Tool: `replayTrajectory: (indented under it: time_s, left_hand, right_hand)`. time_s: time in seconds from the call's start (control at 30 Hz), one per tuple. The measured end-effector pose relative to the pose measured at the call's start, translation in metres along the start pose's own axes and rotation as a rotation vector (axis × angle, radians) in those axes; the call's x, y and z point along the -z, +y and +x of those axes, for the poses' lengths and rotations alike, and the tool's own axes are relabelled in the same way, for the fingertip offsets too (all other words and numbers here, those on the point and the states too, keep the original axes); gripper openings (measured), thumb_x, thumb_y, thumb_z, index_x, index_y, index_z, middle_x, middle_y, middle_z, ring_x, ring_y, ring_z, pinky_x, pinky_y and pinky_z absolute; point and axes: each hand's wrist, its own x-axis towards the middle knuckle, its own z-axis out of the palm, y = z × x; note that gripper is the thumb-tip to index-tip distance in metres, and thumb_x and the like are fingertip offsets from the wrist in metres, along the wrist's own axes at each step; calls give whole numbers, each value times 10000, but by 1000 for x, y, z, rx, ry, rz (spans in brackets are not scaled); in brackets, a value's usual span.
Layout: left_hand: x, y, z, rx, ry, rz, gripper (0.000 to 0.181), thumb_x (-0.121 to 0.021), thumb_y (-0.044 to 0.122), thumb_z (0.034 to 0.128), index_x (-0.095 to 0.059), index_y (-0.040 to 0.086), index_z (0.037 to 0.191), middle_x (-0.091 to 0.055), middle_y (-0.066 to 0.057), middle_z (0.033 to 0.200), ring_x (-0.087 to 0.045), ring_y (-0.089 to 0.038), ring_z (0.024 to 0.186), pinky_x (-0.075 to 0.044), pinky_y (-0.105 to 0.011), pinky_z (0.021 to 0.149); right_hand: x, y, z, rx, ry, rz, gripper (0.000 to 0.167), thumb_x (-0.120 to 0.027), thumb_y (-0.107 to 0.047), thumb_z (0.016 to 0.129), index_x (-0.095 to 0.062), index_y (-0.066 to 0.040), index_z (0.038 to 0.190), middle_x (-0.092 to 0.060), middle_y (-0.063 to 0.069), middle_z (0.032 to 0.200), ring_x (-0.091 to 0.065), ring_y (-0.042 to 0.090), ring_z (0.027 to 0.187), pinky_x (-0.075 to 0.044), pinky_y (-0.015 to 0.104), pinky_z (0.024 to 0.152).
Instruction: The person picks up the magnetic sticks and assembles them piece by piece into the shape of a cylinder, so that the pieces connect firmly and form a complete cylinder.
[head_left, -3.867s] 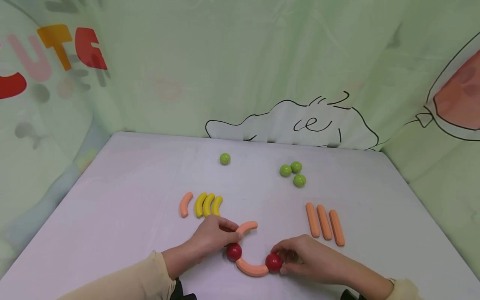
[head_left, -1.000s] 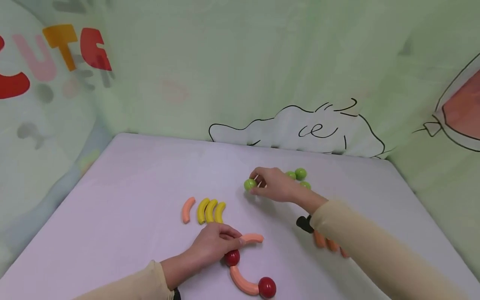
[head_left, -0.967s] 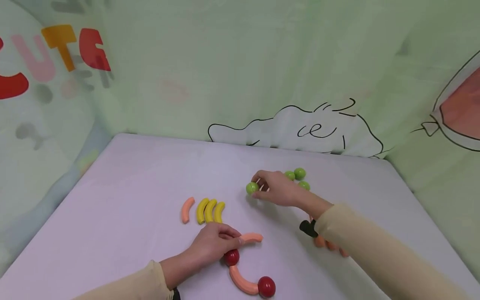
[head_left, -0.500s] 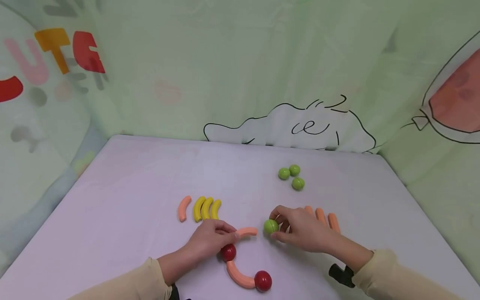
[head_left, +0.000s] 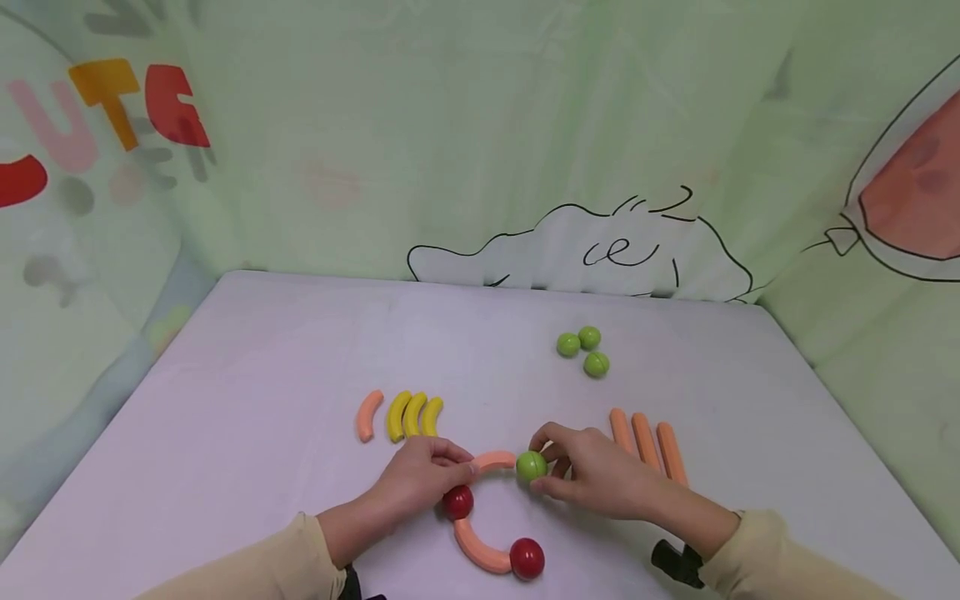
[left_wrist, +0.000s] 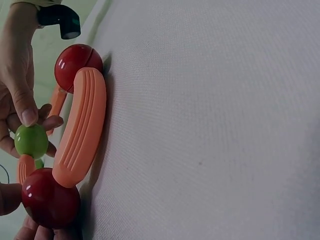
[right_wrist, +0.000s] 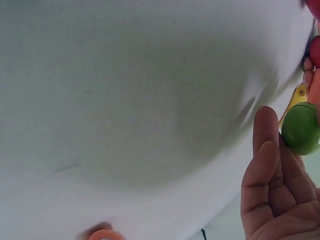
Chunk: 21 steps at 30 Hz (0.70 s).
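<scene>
My left hand [head_left: 423, 477] pinches a short curved orange stick [head_left: 497, 461] near its left end, just above a red ball [head_left: 458, 502]. From that ball a second curved orange stick [head_left: 482, 550] runs down to another red ball [head_left: 527, 558]. My right hand [head_left: 596, 475] holds a green ball [head_left: 532, 467] between thumb and fingers, right at the free end of the upper stick. Whether the two touch is hard to tell. The left wrist view shows the lower stick [left_wrist: 82, 127] joined to both red balls, with the held green ball [left_wrist: 31, 141] behind.
Three green balls [head_left: 589, 338] sit at the back right. Several straight orange sticks [head_left: 647, 442] lie beside my right hand, partly covered by it. Left of centre are three yellow curved sticks [head_left: 412, 414] and one loose orange curved stick [head_left: 367, 416]. A printed cloth [head_left: 480, 150] surrounds the white table.
My right hand left the lower red ball, took the lone green ball from the back and brought it to the upper curved orange stick's free end. My left hand stays on that stick.
</scene>
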Motion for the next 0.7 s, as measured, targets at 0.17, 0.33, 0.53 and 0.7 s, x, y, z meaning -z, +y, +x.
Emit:
replayTrajectory:
  time_s: [0.17,0.33,0.53,0.7]
  left_hand:
    - [0,0,0,-1,3,-9,208,-754,226,913,-753,65,1044,-738,-5,841,-619,-109,782,-501,-245,677]
    - [1,0,-1,-9,9,-1,206,-752,215,904,-755,64,1045,-735,-1,829,-622,-101,793,-494,-235,685]
    - [4,0,1,-8,-39,-13,261,-739,194,880,-739,81,1115,-715,10,795,-619,-95,754,-507,-246,692]
    - [6,-1,3,-5,-80,-9,271,-722,188,898,-740,82,1148,-730,3,835,-635,-101,764,-535,-266,725]
  right_hand:
    - [0,-1,2,14,-3,-2,343,-780,-257,910,-604,-78,1144,-771,35,1005,-623,10,754,-522,203,652]
    - [0,-2,3,16,-3,-9,332,-777,-245,913,-605,-84,1148,-758,8,982,-617,8,751,-522,202,653]
    - [3,-3,6,2,-17,-2,339,-775,-204,913,-609,-90,1187,-747,-15,985,-621,30,778,-527,194,675]
    - [5,-3,9,14,-32,1,345,-758,-196,928,-607,-85,1217,-742,-8,1004,-619,37,795,-529,191,692]
